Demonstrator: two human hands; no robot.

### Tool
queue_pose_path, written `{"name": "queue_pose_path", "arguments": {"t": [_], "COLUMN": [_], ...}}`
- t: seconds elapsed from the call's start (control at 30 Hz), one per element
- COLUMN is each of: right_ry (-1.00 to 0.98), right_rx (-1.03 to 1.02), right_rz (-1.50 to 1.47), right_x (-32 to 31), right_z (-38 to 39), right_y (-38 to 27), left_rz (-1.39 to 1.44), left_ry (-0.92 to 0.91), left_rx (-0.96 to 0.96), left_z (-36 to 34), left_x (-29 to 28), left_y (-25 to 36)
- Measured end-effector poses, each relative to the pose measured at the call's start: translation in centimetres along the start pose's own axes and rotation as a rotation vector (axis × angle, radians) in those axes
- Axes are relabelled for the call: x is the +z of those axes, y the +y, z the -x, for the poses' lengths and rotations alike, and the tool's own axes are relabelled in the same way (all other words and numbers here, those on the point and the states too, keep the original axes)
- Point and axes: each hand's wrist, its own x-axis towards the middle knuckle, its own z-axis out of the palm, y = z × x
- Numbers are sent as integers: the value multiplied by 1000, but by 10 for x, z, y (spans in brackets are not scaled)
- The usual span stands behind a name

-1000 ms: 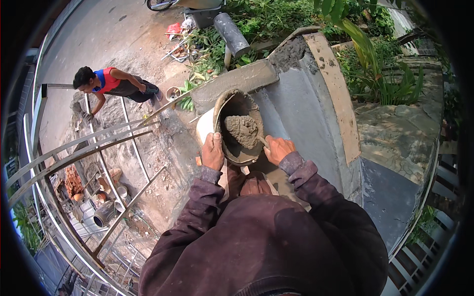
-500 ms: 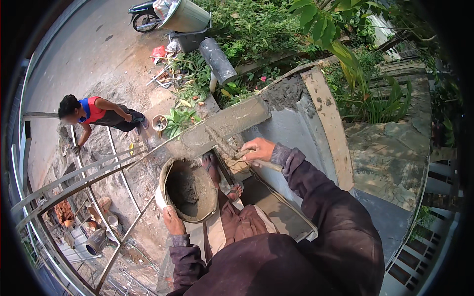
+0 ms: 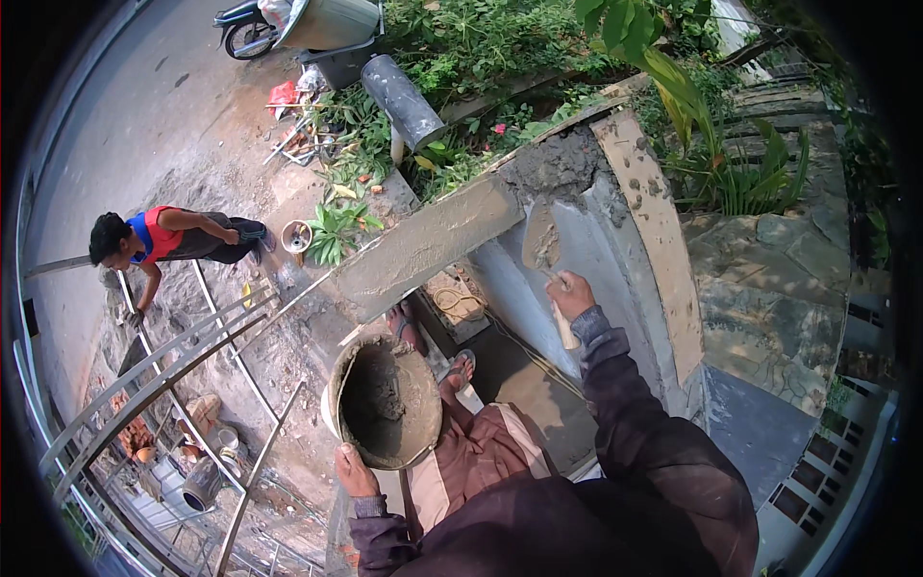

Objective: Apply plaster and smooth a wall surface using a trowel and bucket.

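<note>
Sunlight fell on grey pavement [image 3: 125, 144] at far left; green plants [image 3: 466, 67] filled the far middle, and a stone path [image 3: 760, 264] lay at right in dappled shade.

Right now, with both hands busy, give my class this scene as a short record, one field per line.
left hand: holding a round, pale, mortar-caked bucket at its near rim
right hand: gripping a leaf-shaped, mortar-smeared trowel with a pale handle
bucket contents: wet-looking grey mortar
trowel position: blade tip close to a rough grey mortar patch; contact cannot be told
co-worker: stooping at picture left, in a red-and-blue top
</note>
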Motion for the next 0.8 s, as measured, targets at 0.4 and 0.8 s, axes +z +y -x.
{"name": "queue_pose_path", "arguments": {"t": [0.4, 0.8], "right_ry": [208, 299], "right_rx": [85, 45], "right_rz": [-94, -609], "right_x": [108, 43], "right_z": [-130, -70], "right_y": [-17, -14], "left_rz": [-23, -12], "left_ry": [-253, -217], "left_rx": [-18, 83], "left_z": [17, 12], "left_x": [36, 38], "left_y": [9, 12]}}
